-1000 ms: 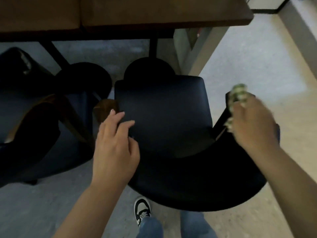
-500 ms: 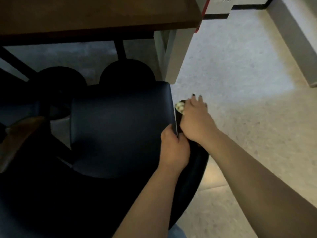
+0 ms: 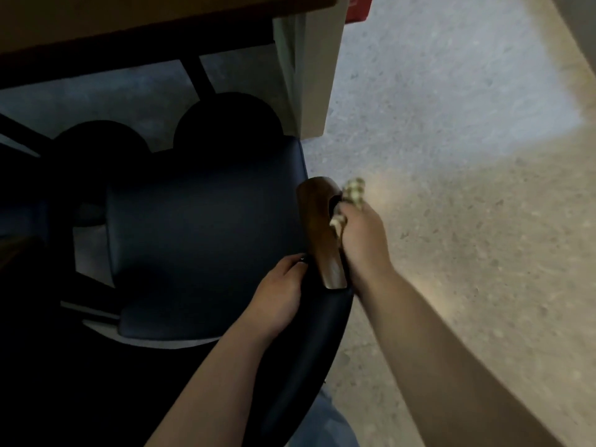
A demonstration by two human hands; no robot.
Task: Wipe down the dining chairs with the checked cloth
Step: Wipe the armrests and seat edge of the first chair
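Two hands work at the right arm of one dark dining chair.

One chair [image 3: 200, 240] fills the left and middle of the view, its dark padded seat tucked partly under the tabletop [image 3: 135, 21]; further left, other dark chairs sit in shadow, too dim to make out. The left hand [image 3: 277, 298] rests at the seat's right edge, its fingers curled over the dark chair back where the wooden armrest [image 3: 322, 233] joins it. The armrest's long axis runs away from the person, toward the tabletop. Just right of it, the right hand [image 3: 362, 235] grips the bunched checked cloth [image 3: 351, 196] and presses it against the armrest's outer side, near the far end. So the right hand is nearer the unwiped wood; a stroke along the armrest's length looks likely. No containers are in view.
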